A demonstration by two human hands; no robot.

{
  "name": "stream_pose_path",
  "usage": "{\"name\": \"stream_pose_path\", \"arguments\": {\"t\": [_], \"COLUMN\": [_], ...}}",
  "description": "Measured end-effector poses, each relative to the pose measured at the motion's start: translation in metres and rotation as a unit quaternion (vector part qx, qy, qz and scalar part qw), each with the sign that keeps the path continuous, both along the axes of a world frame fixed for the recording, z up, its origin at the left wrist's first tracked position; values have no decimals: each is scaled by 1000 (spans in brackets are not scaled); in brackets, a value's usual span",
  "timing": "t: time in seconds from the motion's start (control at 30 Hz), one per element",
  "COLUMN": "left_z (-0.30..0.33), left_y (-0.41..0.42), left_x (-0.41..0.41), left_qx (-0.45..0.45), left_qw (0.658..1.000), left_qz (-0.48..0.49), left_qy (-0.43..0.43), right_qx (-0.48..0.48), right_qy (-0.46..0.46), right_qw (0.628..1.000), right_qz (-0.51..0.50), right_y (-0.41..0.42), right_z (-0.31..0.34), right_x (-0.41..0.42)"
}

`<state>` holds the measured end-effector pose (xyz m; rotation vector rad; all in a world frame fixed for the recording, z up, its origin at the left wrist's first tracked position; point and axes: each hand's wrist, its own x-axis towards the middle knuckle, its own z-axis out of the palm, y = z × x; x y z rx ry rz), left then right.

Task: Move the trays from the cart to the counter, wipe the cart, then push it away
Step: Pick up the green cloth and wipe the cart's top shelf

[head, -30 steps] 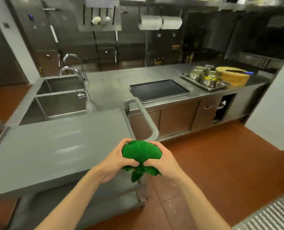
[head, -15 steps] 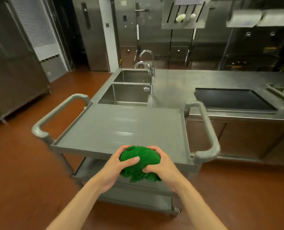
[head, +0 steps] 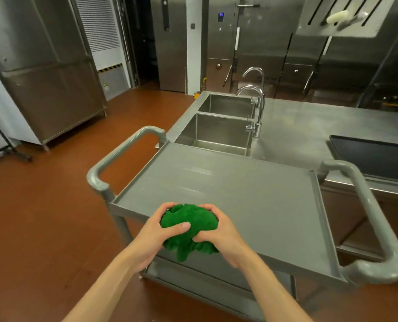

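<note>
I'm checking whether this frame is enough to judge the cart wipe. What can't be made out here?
- Dark tray: cut off by the right edge.
- Cart lower shelf: hidden by the top shelf.
- Green cloth: partly covered by left hand and right hand.

Red-brown floor (head: 42,217), steel cabinets (head: 47,66), double sink (head: 219,133), faucet (head: 256,108)

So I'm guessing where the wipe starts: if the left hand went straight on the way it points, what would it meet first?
Probably the green cloth it already grips with the right hand; past that, the cart's bare top shelf.
</note>
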<state>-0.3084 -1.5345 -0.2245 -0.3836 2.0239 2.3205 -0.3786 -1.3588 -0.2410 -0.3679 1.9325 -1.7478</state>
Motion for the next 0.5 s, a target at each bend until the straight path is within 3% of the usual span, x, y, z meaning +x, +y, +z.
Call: {"name": "stream_pose_path", "arguments": {"t": [0.13, 0.33, 0.5], "left_z": [-9, -25, -67], "left_y": [-68, -157, -228], "left_x": [-44, -117, -175], "left_qx": [-44, -184, -350], "left_qw": [999, 982, 930], "left_qz": [-13, -44, -107], "left_qy": [-5, -11, -32], "right_qx": [37, 103, 168], "right_qy": [20, 94, 103], "right_qw": [999, 990, 979], "right_qz": [3, 20, 61], "right_y": [-62, -143, -202], "right_z": [-12, -41, -88], "right_x": [-39, -107, -150]}}
